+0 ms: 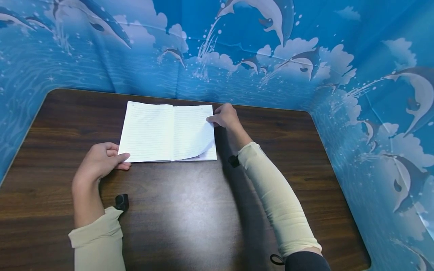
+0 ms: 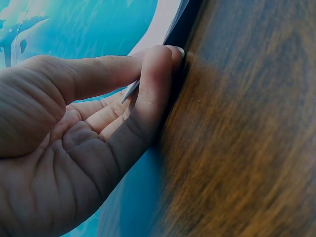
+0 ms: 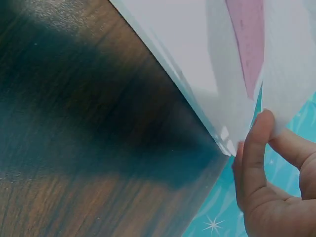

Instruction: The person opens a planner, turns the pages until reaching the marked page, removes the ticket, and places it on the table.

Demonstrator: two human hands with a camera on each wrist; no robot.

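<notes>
An open notebook [image 1: 149, 131] with lined white pages lies near the table's far edge. At its lower left corner my left hand [image 1: 101, 160] grips the cover and pages, thumb on top and fingers beneath; the left wrist view shows this left hand [image 2: 113, 113] pinching the edge. My right hand [image 1: 225, 116] pinches a page [image 1: 193, 131] at the notebook's upper right, and that page's lower corner curls up. Seen from the right wrist, the right hand [image 3: 269, 173] holds the lifted page [image 3: 286, 64] between thumb and finger. A pink slip [image 3: 249, 44] shows under it.
The dark wood-grain table [image 1: 183, 210] stretches around the notebook. A blue curtain printed with dolphins [image 1: 190, 45] hangs behind the table and along its right side. Cream sleeves cover both forearms, with a small black device [image 1: 122, 202] by the left wrist.
</notes>
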